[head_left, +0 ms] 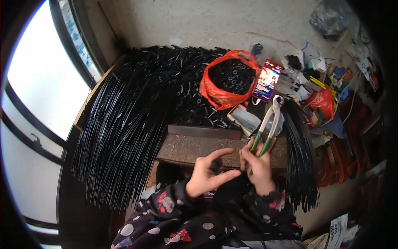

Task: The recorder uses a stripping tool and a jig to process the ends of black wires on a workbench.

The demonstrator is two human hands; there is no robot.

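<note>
My right hand (259, 170) is wrapped round the green handles of a pair of long-handled pincers (269, 121), whose metal head points up and away from me. My left hand (210, 172) is just left of it, over the front edge of the worktable, with thumb and forefinger spread apart in a C shape. A small dark patch shows between those fingers; whether it is a piece in the hand or the dark background I cannot make out. Beyond the hands, a dark metal bar (203, 132) lies along the brown tabletop (186, 150).
Long thin black strips (120, 137) hang over the table's left side, and another bundle (299, 162) at the right. Short black pieces (166, 62) are heaped behind. A red plastic bag (224, 99) holds small black rings. A lit phone (267, 81) stands beside clutter; a cardboard box (244, 118) is nearer.
</note>
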